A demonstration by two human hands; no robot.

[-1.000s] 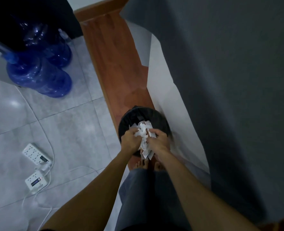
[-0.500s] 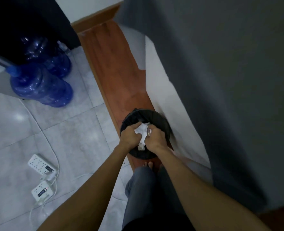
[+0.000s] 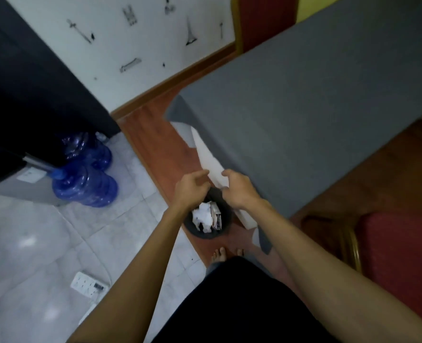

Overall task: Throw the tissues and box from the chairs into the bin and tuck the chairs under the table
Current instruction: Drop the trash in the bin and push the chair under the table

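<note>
A small black bin [image 3: 226, 216] stands on the floor beside the table covered with a grey cloth [image 3: 303, 107]. Crumpled white tissues [image 3: 202, 216] lie inside the bin, with a flattened box [image 3: 216, 217] wedged next to them. My left hand [image 3: 191, 188] and my right hand [image 3: 239, 188] hover just above the bin with loosely curled fingers, and neither holds anything. A red-cushioned chair [image 3: 397, 256] with a gold frame stands at the right, beside the table.
Two blue water bottles [image 3: 86, 174] lie on the tiled floor at the left, by a dark cabinet [image 3: 31, 95]. A white power strip [image 3: 87, 285] with its cable lies on the floor near my feet [image 3: 218, 253]. A wooden strip [image 3: 155, 144] runs along the table.
My hands held the tissues over the bin, then pushed them in. Now both hands have let go and risen above the bin, and the view has lifted away.
</note>
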